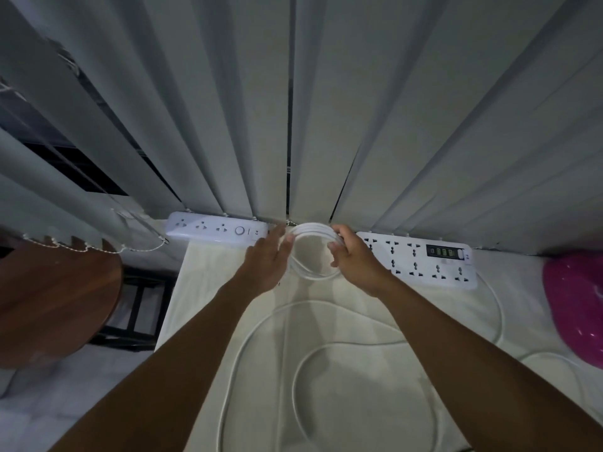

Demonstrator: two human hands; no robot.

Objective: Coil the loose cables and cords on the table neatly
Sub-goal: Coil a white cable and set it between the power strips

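Slack cable (293, 386) lengthwise toward far coil (315, 275)

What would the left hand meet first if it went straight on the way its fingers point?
Likely the top left of the coil, which lies right at the fingertips of the left hand. Just past it hang the blinds. Depth is unclear.

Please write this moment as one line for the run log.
step: coiling | left hand: flat against coil | right hand: grips coil | rest: loose cable lies on table
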